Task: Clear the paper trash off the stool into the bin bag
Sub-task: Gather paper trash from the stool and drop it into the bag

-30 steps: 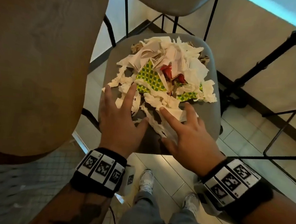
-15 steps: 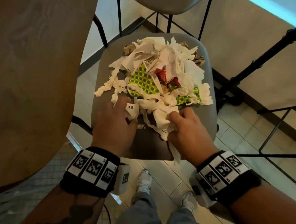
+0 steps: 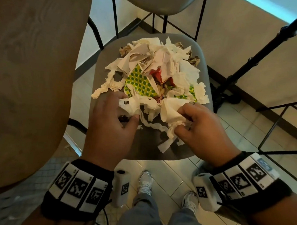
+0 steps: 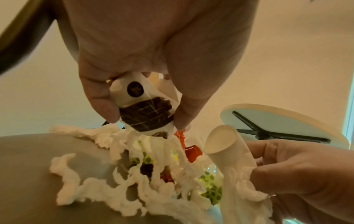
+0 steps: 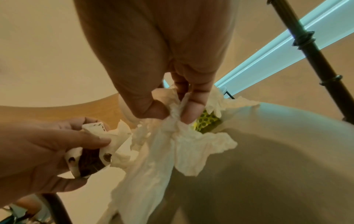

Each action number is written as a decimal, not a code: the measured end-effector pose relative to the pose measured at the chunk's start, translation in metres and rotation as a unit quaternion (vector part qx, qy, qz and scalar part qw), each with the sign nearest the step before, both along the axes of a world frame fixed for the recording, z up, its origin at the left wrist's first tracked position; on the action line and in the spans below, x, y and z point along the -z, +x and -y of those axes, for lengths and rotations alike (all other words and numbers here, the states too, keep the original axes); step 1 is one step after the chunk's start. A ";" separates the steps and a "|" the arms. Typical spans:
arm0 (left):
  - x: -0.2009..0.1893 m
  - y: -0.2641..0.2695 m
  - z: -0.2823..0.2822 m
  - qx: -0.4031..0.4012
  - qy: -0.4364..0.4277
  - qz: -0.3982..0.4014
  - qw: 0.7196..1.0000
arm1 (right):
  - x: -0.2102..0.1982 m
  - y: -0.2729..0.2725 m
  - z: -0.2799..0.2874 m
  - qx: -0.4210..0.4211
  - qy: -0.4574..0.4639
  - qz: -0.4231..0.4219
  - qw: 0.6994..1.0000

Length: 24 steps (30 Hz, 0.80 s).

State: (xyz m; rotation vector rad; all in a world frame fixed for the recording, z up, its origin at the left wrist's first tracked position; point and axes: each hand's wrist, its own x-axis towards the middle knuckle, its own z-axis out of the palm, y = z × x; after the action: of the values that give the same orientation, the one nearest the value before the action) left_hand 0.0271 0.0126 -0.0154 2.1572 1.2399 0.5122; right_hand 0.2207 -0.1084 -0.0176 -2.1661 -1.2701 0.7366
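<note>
A heap of paper trash (image 3: 157, 72) covers the grey stool seat (image 3: 147, 147): white tissue, a green-dotted yellow wrapper (image 3: 141, 83) and a red scrap (image 3: 160, 76). My left hand (image 3: 126, 110) grips a crumpled white-and-brown printed wrapper (image 4: 142, 104) at the heap's near left edge. My right hand (image 3: 182, 121) pinches a bunch of white tissue (image 5: 176, 121) together with a pale rolled paper (image 4: 222, 144) at the near right edge. Tissue strands (image 4: 122, 186) trail from both hands down to the seat. No bin bag is in view.
A wooden table top (image 3: 29, 69) fills the left side. A second stool (image 3: 157, 0) stands behind. Black metal legs and a pole (image 3: 264, 50) run on the right over the tiled floor (image 3: 248, 130). My shoes (image 3: 145, 182) are below the seat.
Both hands lay flat on the near edge of the heap; they have since curled, gathered paper and lifted slightly, pulling tissue strands up off the seat.
</note>
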 end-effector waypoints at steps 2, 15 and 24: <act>-0.007 0.001 0.003 0.003 0.007 0.005 1.000 | -0.009 0.002 0.005 0.008 0.016 -0.017 1.000; -0.060 0.022 0.052 0.080 -0.004 0.099 0.992 | -0.051 0.027 0.086 0.117 0.081 -0.099 0.985; -0.076 0.106 0.167 0.236 -0.082 0.143 0.958 | -0.033 0.082 0.250 0.311 0.079 -0.114 0.940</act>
State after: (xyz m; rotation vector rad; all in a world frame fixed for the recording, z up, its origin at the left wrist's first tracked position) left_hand 0.1327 -0.1547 0.0602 2.0536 0.5613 0.4725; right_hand 0.3030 -0.3588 0.0152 -2.0959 -0.4552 0.5666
